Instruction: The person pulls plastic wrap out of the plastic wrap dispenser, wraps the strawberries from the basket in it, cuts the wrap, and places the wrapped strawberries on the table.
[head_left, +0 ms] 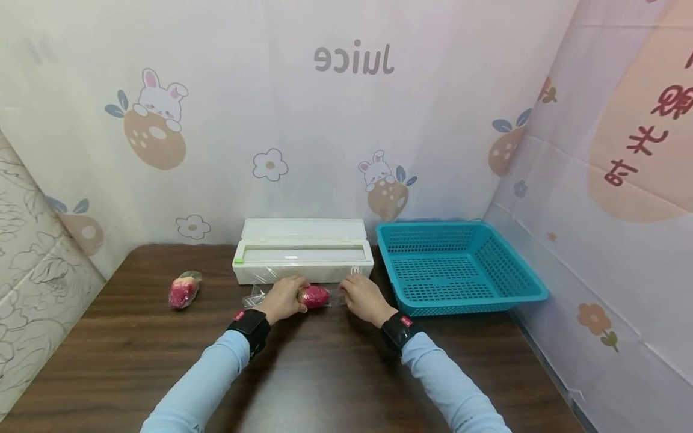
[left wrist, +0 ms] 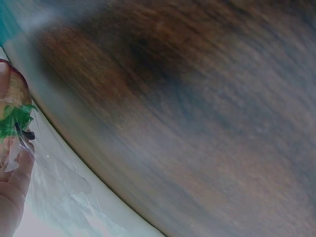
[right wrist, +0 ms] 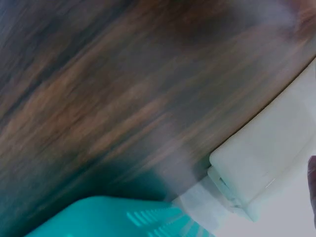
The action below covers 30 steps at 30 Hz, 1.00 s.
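The left hand [head_left: 284, 299] is gripping a glossy red, green-tufted fruit [head_left: 314, 296]. Beside it, the right hand [head_left: 366, 298] is pinching clear film [head_left: 335, 297].

The left fingers [head_left: 295, 284] hide one end of the red fruit [head_left: 314, 296], and from the left wrist both run off the left edge. How the right fingers [head_left: 353, 285] meet the clear film [head_left: 337, 297] is too small for me to make out; from the right wrist just a dark sliver of them shows. There, the white box [right wrist: 266, 143] and turquoise basket [right wrist: 98, 217] are cut off. Both wrist views blur the surface [left wrist: 197, 123].
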Each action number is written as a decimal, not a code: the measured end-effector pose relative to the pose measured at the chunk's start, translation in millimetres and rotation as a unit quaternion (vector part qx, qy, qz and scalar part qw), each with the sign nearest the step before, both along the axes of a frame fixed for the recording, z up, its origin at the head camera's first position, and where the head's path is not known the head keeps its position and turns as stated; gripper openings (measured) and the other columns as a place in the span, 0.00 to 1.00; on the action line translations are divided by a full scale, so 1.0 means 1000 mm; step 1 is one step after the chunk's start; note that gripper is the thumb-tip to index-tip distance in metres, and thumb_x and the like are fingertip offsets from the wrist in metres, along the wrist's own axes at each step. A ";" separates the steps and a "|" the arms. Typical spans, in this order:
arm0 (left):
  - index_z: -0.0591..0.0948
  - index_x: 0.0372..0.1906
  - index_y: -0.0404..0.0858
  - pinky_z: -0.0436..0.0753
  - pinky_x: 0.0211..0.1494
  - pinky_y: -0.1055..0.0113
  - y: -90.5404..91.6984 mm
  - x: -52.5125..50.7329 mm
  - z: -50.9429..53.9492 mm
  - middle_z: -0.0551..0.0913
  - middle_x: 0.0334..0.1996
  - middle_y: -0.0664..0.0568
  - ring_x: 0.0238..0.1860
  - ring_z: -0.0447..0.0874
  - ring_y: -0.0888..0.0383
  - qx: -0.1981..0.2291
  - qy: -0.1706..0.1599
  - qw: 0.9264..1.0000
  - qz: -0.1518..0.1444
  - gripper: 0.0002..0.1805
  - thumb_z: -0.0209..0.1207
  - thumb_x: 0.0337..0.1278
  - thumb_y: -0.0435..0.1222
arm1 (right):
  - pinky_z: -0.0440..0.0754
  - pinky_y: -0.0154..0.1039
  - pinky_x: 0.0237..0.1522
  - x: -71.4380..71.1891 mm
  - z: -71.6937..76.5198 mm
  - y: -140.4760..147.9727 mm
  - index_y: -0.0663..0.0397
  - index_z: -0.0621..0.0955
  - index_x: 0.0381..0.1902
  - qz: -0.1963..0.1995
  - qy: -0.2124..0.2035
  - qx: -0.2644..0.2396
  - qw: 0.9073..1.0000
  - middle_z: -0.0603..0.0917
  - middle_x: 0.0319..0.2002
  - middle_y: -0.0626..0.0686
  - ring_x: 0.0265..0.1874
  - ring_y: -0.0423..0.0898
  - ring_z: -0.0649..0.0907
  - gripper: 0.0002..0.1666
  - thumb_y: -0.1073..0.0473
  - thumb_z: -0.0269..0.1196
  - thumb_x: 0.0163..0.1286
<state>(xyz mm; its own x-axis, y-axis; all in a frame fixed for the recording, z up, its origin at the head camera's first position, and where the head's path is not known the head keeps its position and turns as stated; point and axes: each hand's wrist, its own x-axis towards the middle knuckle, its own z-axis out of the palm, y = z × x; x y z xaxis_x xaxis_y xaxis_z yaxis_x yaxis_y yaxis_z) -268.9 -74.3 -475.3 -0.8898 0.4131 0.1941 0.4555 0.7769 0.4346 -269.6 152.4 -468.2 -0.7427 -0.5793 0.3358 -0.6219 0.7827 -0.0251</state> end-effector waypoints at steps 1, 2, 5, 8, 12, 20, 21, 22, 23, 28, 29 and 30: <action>0.79 0.41 0.37 0.76 0.47 0.56 0.000 0.000 0.000 0.80 0.37 0.48 0.41 0.78 0.50 0.001 0.002 1.000 -0.002 0.27 0.75 0.26 0.36 | 0.77 0.38 0.40 -0.001 0.000 -0.001 0.52 0.81 0.34 -0.014 -0.011 -0.011 1.000 0.81 0.32 0.48 0.36 0.44 0.79 0.05 0.62 0.59 0.61; 0.79 0.41 0.37 0.76 0.47 0.56 0.000 0.000 0.001 0.80 0.37 0.48 0.41 0.79 0.50 0.001 0.004 1.000 -0.003 0.27 0.75 0.26 0.36 | 0.78 0.38 0.39 -0.002 -0.001 -0.002 0.52 0.80 0.34 -0.029 -0.026 -0.024 0.999 0.81 0.32 0.48 0.36 0.44 0.79 0.04 0.62 0.58 0.62; 0.79 0.41 0.37 0.76 0.46 0.57 0.000 -0.001 0.000 0.80 0.37 0.48 0.40 0.79 0.51 0.002 0.003 1.000 -0.003 0.27 0.75 0.26 0.36 | 0.78 0.38 0.35 -0.005 -0.002 -0.004 0.52 0.78 0.35 -0.079 -0.069 -0.060 0.993 0.81 0.32 0.49 0.34 0.44 0.80 0.03 0.60 0.57 0.64; 0.79 0.41 0.38 0.76 0.47 0.57 0.001 -0.001 -0.002 0.81 0.38 0.48 0.41 0.78 0.51 0.001 -0.006 1.000 0.001 0.27 0.75 0.27 0.36 | 0.76 0.37 0.31 -0.008 -0.005 -0.005 0.52 0.76 0.33 -0.114 -0.098 -0.086 0.985 0.79 0.31 0.49 0.31 0.44 0.79 0.01 0.62 0.58 0.63; 0.79 0.43 0.37 0.75 0.48 0.57 0.002 -0.002 -0.003 0.81 0.39 0.48 0.41 0.78 0.51 0.001 -0.015 1.000 0.005 0.27 0.74 0.28 0.36 | 0.74 0.37 0.28 -0.010 -0.010 -0.003 0.52 0.75 0.29 -0.122 -0.095 -0.109 0.982 0.75 0.31 0.49 0.29 0.45 0.77 0.05 0.66 0.60 0.58; 0.79 0.42 0.38 0.76 0.48 0.56 -0.003 -0.004 -0.007 0.81 0.39 0.48 0.43 0.78 0.50 -0.002 -0.007 1.000 0.016 0.27 0.75 0.27 0.36 | 0.79 0.38 0.37 -0.002 -0.011 -0.023 0.56 0.82 0.32 -0.031 0.001 -0.100 0.994 0.79 0.34 0.50 0.36 0.46 0.79 0.11 0.72 0.63 0.49; 0.80 0.42 0.37 0.76 0.48 0.56 -0.004 -0.004 -0.007 0.81 0.39 0.48 0.43 0.78 0.50 -0.004 -0.008 1.000 0.019 0.27 0.75 0.27 0.36 | 0.79 0.38 0.39 0.000 -0.010 -0.029 0.57 0.82 0.35 -0.007 0.003 -0.092 0.996 0.80 0.36 0.51 0.39 0.47 0.79 0.12 0.70 0.64 0.50; 0.80 0.41 0.37 0.76 0.47 0.56 -0.004 -0.005 -0.007 0.81 0.38 0.47 0.43 0.79 0.50 -0.004 -0.007 1.000 0.022 0.27 0.75 0.27 0.36 | 0.79 0.39 0.41 0.003 -0.008 -0.035 0.58 0.82 0.38 0.013 -0.002 -0.085 0.996 0.80 0.39 0.52 0.41 0.47 0.79 0.14 0.69 0.64 0.51; 0.80 0.41 0.37 0.76 0.46 0.56 -0.004 -0.005 -0.007 0.81 0.38 0.47 0.42 0.79 0.50 -0.004 -0.005 1.000 0.023 0.27 0.75 0.26 0.36 | 0.79 0.39 0.43 0.004 -0.008 -0.040 0.58 0.81 0.41 0.027 -0.008 -0.075 0.997 0.81 0.41 0.52 0.43 0.47 0.79 0.16 0.67 0.65 0.51; 0.80 0.43 0.36 0.76 0.44 0.55 -0.003 -0.008 -0.007 0.79 0.38 0.46 0.41 0.78 0.49 0.003 0.000 1.000 0.014 0.26 0.73 0.29 0.37 | 0.77 0.39 0.49 0.004 -0.010 -0.057 0.56 0.78 0.49 0.011 -0.053 -0.031 0.998 0.80 0.46 0.51 0.48 0.47 0.78 0.22 0.60 0.67 0.55; 0.80 0.44 0.37 0.76 0.44 0.55 -0.003 -0.008 -0.007 0.78 0.39 0.47 0.41 0.78 0.50 0.001 -0.001 1.000 0.014 0.27 0.73 0.29 0.37 | 0.77 0.39 0.49 0.004 -0.010 -0.059 0.56 0.78 0.49 0.004 -0.056 -0.024 0.998 0.80 0.46 0.51 0.47 0.46 0.78 0.22 0.59 0.67 0.55; 0.80 0.44 0.37 0.76 0.44 0.55 -0.003 -0.009 -0.007 0.78 0.39 0.47 0.42 0.77 0.50 0.000 -0.004 1.000 0.016 0.27 0.73 0.29 0.37 | 0.77 0.39 0.49 0.003 -0.011 -0.061 0.56 0.78 0.48 0.000 -0.061 -0.022 0.998 0.80 0.46 0.51 0.47 0.46 0.78 0.22 0.58 0.67 0.55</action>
<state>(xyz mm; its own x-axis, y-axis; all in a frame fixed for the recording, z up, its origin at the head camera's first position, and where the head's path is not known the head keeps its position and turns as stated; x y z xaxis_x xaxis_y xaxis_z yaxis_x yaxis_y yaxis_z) -278.0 -77.3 -482.3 -0.9042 0.3836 0.1876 0.4266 0.7914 0.4378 -266.7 91.4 -479.1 -0.7799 -0.5657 0.2679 -0.6118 0.7792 -0.1358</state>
